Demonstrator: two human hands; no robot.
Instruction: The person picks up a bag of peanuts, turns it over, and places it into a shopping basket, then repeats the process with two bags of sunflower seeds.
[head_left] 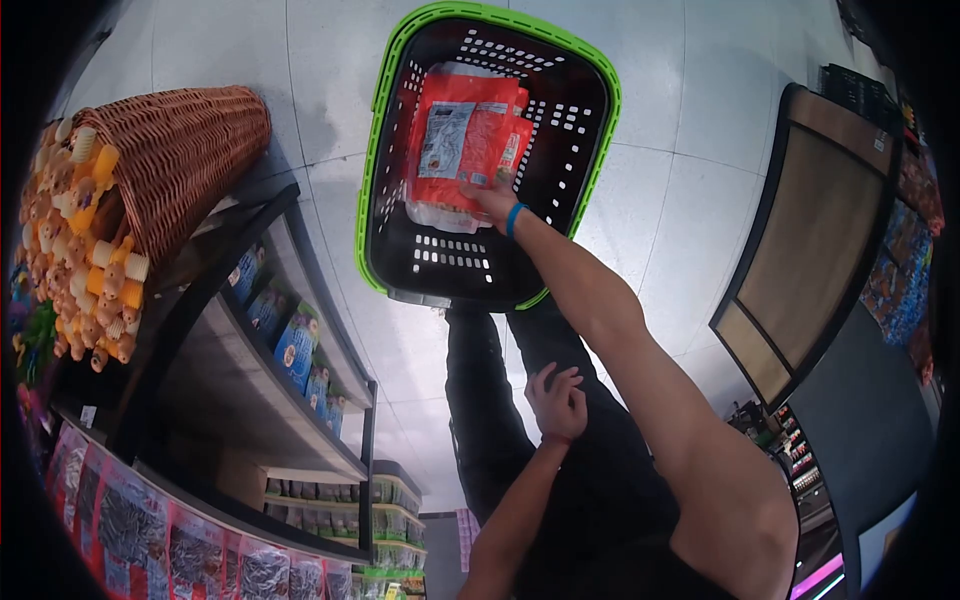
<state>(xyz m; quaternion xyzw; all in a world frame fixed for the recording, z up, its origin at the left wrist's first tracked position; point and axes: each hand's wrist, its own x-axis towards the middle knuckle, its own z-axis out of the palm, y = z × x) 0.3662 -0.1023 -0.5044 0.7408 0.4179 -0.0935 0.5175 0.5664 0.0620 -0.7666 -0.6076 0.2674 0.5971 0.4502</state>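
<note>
Bare right upper arm (740,490) is closest to the lens, then the left hand (557,403), kinda half open, fingers loosely curled, nothing visible in it. Further out, the right hand (492,199) has its fingers on the red packets (488,130) inside the black shopping basket (560,200); can't tell if it's actually gripping.
</note>
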